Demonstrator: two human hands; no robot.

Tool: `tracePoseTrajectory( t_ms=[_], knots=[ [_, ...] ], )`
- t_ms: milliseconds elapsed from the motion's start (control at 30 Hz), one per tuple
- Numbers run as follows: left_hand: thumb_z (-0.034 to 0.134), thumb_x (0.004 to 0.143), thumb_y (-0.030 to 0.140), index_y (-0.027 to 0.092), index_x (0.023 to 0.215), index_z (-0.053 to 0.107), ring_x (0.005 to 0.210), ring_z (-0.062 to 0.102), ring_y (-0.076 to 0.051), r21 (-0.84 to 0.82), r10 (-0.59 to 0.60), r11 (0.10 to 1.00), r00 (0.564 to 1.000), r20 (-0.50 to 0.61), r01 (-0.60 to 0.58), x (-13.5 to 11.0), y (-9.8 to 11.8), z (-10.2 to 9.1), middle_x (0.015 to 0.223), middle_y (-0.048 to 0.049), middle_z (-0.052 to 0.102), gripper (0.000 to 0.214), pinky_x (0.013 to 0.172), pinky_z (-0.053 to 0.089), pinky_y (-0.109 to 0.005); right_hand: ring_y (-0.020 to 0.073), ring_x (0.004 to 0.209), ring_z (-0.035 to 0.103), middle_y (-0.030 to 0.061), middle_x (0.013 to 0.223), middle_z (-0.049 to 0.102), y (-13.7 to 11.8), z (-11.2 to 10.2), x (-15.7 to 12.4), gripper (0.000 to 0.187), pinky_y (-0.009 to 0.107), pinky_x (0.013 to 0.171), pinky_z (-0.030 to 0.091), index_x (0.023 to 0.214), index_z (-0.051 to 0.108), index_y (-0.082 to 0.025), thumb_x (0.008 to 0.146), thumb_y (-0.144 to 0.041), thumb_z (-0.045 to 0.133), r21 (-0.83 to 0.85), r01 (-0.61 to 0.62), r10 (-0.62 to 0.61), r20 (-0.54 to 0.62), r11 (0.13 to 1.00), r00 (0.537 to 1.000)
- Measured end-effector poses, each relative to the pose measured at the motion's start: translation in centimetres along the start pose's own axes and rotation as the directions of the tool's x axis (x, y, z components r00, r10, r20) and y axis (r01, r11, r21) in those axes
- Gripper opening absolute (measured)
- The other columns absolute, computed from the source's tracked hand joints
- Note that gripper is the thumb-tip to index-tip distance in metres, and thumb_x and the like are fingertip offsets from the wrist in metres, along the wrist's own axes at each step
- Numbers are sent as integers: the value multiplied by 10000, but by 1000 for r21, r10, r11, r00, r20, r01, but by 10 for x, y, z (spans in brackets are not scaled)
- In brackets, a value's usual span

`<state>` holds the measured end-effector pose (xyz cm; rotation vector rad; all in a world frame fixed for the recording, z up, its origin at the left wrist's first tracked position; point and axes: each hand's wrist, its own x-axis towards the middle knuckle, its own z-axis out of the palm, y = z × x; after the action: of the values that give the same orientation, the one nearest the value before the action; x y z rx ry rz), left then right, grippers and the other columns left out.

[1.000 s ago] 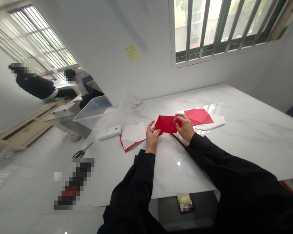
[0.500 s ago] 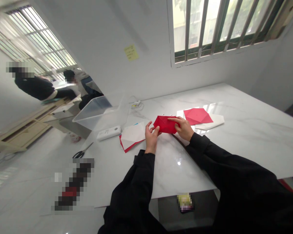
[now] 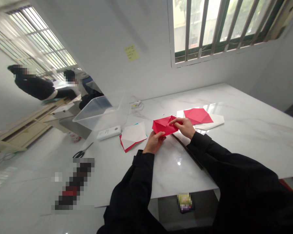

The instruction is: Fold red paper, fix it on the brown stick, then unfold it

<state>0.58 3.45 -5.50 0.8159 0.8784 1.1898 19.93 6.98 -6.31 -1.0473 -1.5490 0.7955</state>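
Note:
A folded red paper (image 3: 163, 126) is held just above the white marble table (image 3: 246, 136). My left hand (image 3: 155, 143) grips its near left edge from below, fingers curled under it. My right hand (image 3: 185, 126) pinches the paper's right side, the fingers pressed on an upper flap. Both sleeves are black.
Another folded red sheet (image 3: 197, 115) lies on white paper (image 3: 216, 121) to the right. A white-and-red sheet (image 3: 133, 135), a white remote-like device (image 3: 109, 132), scissors (image 3: 81, 152) and a clear plastic bin (image 3: 96, 112) are to the left. Two people sit far left.
The red paper has been lifted and tilted off the table. My left hand slid under its near edge, and my right hand shifted slightly to pinch a flap.

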Motion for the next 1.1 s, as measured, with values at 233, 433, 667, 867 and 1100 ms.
tracePoseTrajectory(
  t_ms=[233,433,667,867,1100],
  knots=[
    [877,625,255,153,901,697,734,628,-127,-28,-7,1000,999,-51,6,1,2,3,869,-37,726,345,621,447,-228,206,976,694,41,1078,752,-1,-2,1,388,339,892,541,1037,816,-252,810,-129,527,-55,78,-74,73,995,995],
    [861,640,252,160,920,705,744,625,-129,-4,-8,1000,998,-62,8,1,1,1,882,-30,727,333,648,466,-240,222,1148,677,23,1248,739,5,-2,2,528,374,1039,513,1264,724,-264,791,-107,550,3,50,-50,65,999,997],
    [815,716,253,147,975,714,942,699,-218,-40,48,998,998,48,-46,2,1,3,986,-74,761,297,787,518,-294,182,846,686,27,889,743,-1,-1,0,222,324,843,557,838,767,-200,785,-145,558,9,25,-26,93,1000,995],
    [819,775,304,133,1155,694,1034,709,-260,-84,16,996,998,53,-11,4,1,1,1096,-114,763,436,865,556,-351,195,956,673,44,1025,709,-5,-1,-2,330,354,937,529,911,809,-228,780,-114,529,7,98,-98,148,995,984],
    [739,873,363,164,1134,700,979,707,-208,-141,-71,988,997,-40,65,4,5,-1,1156,-110,753,330,729,547,-274,212,1055,671,40,1169,729,-7,-2,-2,449,358,961,524,1164,757,-250,799,-107,538,-11,107,-104,135,994,985]
  ],
)
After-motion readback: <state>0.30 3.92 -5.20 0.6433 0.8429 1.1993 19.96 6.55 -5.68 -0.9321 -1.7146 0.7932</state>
